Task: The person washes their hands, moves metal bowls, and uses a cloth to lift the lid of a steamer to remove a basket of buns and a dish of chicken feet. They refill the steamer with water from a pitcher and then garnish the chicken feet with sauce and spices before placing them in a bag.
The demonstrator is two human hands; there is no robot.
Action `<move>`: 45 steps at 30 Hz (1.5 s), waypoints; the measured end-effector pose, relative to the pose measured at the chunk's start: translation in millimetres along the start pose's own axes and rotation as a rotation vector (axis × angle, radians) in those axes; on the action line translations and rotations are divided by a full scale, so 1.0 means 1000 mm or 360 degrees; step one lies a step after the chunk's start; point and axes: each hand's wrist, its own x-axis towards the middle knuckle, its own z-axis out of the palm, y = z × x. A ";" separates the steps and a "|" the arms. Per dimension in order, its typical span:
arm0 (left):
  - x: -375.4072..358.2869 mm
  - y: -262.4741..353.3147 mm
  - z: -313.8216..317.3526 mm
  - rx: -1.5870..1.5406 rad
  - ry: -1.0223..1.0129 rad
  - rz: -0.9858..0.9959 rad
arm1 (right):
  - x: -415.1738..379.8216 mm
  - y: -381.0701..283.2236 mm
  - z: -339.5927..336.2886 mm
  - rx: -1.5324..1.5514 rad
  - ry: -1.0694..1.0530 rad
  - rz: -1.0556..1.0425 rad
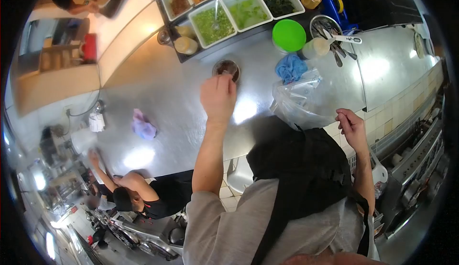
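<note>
My left hand is closed in a fist-like pinch over a small round container with dark contents. What its fingers hold is hidden from above. On the right, my right hand has its fingers curled together at the edge of a clear plastic bag, which stretches from the counter toward the fingertips. A crumpled blue cloth lies just beyond the bag. Behind it stands a tub with a bright green lid.
White trays of chopped greens and other foods line the counter's back. A metal utensil holder and squeeze bottle stand at the right. A purple cloth lies on the steel counter. Another person works at the left.
</note>
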 end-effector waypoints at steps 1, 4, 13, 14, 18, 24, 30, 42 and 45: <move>-0.004 0.002 0.005 -0.0002 -0.0034 0.0002 | 0.004 -0.010 0.002 -0.0029 -0.0050 -0.0054; -0.008 0.002 0.007 -0.0053 -0.0075 -0.0061 | 0.020 -0.038 0.015 -0.0130 -0.0200 -0.0275; -0.020 0.034 -0.044 -0.0437 0.0160 -0.0320 | 0.079 -0.136 0.113 0.0244 -0.0946 -0.0161; -0.023 0.039 -0.044 -0.0387 0.0066 -0.0155 | 0.083 -0.145 0.125 0.0242 -0.0946 -0.0168; -0.047 0.051 -0.036 -0.0555 -0.0124 -0.0113 | 0.095 -0.150 0.162 0.0475 -0.1227 -0.0114; -0.059 0.022 -0.038 -0.0810 -0.0158 -0.0352 | 0.104 -0.139 0.184 0.0207 -0.1349 -0.0241; -0.026 -0.011 -0.063 -0.0623 -0.0746 -0.0183 | 0.116 -0.166 0.186 0.0154 -0.1338 -0.0290; -0.031 -0.018 -0.068 -0.0802 -0.0624 -0.0895 | 0.147 -0.155 0.194 -0.0330 -0.0918 -0.0974; -0.070 -0.007 -0.055 -0.1356 -0.0489 -0.1423 | 0.172 -0.163 0.198 -0.0308 -0.0627 -0.1135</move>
